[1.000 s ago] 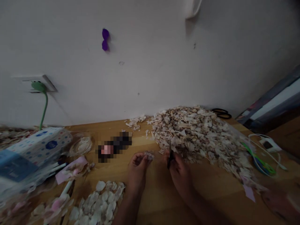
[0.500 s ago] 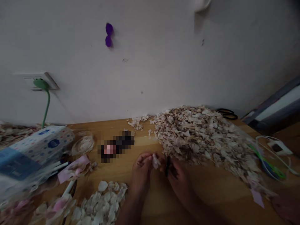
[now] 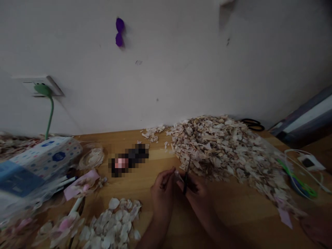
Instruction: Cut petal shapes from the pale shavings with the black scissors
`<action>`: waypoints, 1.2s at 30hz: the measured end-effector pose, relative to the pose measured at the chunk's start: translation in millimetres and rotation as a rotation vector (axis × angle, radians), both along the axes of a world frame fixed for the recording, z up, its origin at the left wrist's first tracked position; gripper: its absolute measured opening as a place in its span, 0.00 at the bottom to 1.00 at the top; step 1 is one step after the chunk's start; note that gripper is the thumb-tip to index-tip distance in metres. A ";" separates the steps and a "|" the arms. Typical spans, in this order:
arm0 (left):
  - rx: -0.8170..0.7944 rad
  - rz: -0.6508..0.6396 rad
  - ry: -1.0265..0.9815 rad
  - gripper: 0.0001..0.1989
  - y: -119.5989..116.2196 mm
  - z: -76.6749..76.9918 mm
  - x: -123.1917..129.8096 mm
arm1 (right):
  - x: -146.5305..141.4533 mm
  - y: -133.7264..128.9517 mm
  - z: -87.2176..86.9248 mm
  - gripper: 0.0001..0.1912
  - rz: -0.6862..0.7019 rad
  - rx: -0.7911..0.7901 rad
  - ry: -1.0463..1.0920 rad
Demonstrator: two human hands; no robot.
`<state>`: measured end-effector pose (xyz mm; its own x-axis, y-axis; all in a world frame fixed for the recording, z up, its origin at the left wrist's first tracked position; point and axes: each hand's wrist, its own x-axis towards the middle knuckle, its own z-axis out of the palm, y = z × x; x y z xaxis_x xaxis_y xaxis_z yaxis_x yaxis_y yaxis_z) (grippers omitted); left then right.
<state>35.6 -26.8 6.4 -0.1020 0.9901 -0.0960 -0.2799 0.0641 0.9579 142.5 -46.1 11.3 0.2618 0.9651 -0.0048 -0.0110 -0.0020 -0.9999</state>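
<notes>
Over the front middle of the wooden table, my left hand [image 3: 164,188] pinches a pale, thin dried flake [image 3: 178,175] between thumb and fingertips. Close on its right, my right hand [image 3: 197,194] is closed round a slim dark tool, which looks like scissors [image 3: 186,178], its narrow end pointing up and away. Its handles are mostly hidden by my fingers. The flake lies between my two hands, near the tool. To the left of my left arm lies a pile of rounder whitish flakes [image 3: 114,224]. Beyond my right hand spreads a large heap of beige flakes and scraps [image 3: 207,148].
At left are a tissue box [image 3: 59,152], pens [image 3: 67,181] and pink flower ornaments [image 3: 64,223]. A blurred-out dark object [image 3: 137,155] lies mid-table. Black-looped scissors [image 3: 252,124] rest against the wall [image 3: 168,69]. White cables and a plug [image 3: 310,162] are at right.
My hands have come closer together, and the flake is now nearer the dark tool. The tool's narrow end now shows, pointing upward. The camera view has shifted slightly.
</notes>
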 end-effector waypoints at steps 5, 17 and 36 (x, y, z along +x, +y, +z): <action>0.002 -0.079 0.039 0.11 -1.2 5.7 1.9 | 3.2 2.4 -4.5 0.17 -0.026 -0.047 0.051; 0.052 -0.417 -0.074 0.16 -0.1 8.3 -11.5 | 35.9 19.6 -16.5 0.18 -0.179 -0.054 0.036; -0.252 -0.071 -0.513 0.11 14.3 -0.8 -13.8 | 37.0 9.4 -8.8 0.12 0.109 -0.050 -0.234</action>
<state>21.9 -12.5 5.6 0.0861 0.9330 -0.3493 -0.6911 0.3085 0.6536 179.5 -36.7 2.5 0.1554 0.9878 -0.0045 0.2235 -0.0396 -0.9739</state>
